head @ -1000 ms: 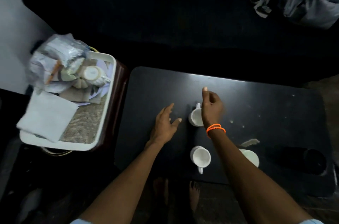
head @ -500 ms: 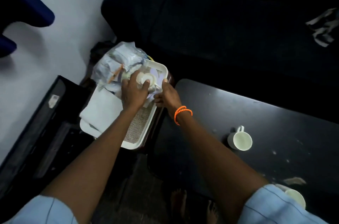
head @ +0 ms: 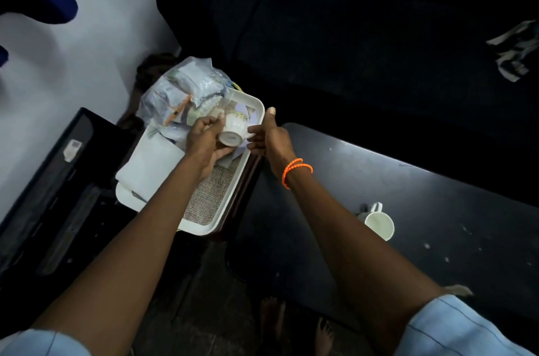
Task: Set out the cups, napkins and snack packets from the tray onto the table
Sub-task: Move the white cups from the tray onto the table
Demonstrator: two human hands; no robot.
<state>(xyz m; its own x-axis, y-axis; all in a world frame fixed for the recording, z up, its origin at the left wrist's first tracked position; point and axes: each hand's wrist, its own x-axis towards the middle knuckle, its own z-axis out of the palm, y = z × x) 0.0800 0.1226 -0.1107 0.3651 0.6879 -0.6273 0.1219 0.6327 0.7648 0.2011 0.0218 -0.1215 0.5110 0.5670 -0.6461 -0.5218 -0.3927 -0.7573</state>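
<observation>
The left hand [head: 205,141] is gripping a white cup [head: 233,129] tipped on its side, base toward the camera, above the white tray [head: 204,227], while the right hand [head: 269,138] is touching the cup's other side with thumb raised and fingers loosely curled. Snack packets [head: 186,90] and napkins [head: 148,166] are lying on the tray, and a second cup [head: 377,224] is standing on the dark table [head: 437,209]
</observation>
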